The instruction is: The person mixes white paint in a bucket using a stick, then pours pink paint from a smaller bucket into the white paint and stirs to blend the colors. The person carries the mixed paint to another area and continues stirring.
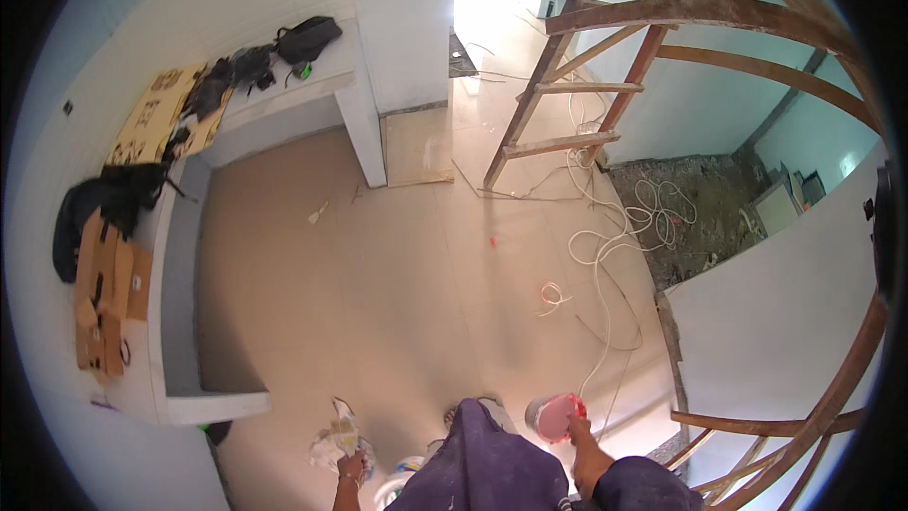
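Observation:
My left hand (pixel 352 465) is low in the view, its fingers closed at a crumpled white plastic bag or rag (pixel 326 450) with a pale yellowish piece near it. What exactly the fingers hold is too small to tell. On my other side, my right hand (pixel 578 430) grips the red-edged rim of a round pail (pixel 549 418) with a dull pink face. Between my hands, next to my left leg, stands a white bucket (pixel 392 487), partly cut off by the lower edge.
A wooden ladder (pixel 567 85) and curved wooden frames stand to the right. White cable (pixel 605 246) lies looped across the tiled floor, beside a patch of rough dark ground (pixel 681 218). Along the left runs a ledge (pixel 180 322) bearing cardboard boxes (pixel 102 284) and black bags (pixel 307 41).

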Motion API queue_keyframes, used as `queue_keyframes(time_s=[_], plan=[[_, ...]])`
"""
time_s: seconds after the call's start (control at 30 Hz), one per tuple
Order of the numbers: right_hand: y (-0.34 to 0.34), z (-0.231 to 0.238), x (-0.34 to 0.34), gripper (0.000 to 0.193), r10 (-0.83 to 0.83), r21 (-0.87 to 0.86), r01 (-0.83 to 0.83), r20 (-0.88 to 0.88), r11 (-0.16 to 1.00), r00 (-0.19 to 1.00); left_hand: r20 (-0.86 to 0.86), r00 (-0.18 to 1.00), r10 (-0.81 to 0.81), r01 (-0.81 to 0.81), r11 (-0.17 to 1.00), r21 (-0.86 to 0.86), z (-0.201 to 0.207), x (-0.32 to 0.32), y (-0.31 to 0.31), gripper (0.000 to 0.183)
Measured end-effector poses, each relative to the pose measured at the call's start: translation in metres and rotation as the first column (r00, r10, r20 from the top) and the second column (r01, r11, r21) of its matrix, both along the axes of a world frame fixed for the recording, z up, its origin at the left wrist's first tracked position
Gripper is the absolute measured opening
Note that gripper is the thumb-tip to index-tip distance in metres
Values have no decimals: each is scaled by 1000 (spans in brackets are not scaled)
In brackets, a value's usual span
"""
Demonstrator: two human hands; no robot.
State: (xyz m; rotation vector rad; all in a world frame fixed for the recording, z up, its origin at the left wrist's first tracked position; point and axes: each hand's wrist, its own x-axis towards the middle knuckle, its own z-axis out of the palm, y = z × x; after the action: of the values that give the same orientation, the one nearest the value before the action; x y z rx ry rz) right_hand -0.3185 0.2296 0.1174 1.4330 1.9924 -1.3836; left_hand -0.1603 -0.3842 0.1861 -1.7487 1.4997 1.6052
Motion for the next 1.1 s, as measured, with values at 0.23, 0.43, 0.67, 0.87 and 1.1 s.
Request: queue_keyframes(time_s=[0.23, 0.43, 0.67, 0.87, 1.1], plan=[[-85, 10, -244, 39, 59, -4, -59, 107, 998, 993, -130, 991, 17, -27, 997, -78, 20, -261, -85, 7], [-180, -18, -469, 42, 140, -26, -140, 4, 990, 990, -9, 998, 61, -61, 998, -22, 5, -385, -113, 21], [-286, 15, -732, 36, 221, -76, -213, 119, 974, 968, 165, 957, -238, 252, 966, -65, 8, -540, -103, 28], [-345, 25, -948, 32, 281, -55, -279, 41, 959, 959, 144, 899, -413, 428, 899, -90, -19, -743, -140, 28], [-371, 43, -1157, 28, 232, 83, -227, -59, 970, 971, -13, 709, -705, 638, 649, -415, -48, -947, -203, 27]])
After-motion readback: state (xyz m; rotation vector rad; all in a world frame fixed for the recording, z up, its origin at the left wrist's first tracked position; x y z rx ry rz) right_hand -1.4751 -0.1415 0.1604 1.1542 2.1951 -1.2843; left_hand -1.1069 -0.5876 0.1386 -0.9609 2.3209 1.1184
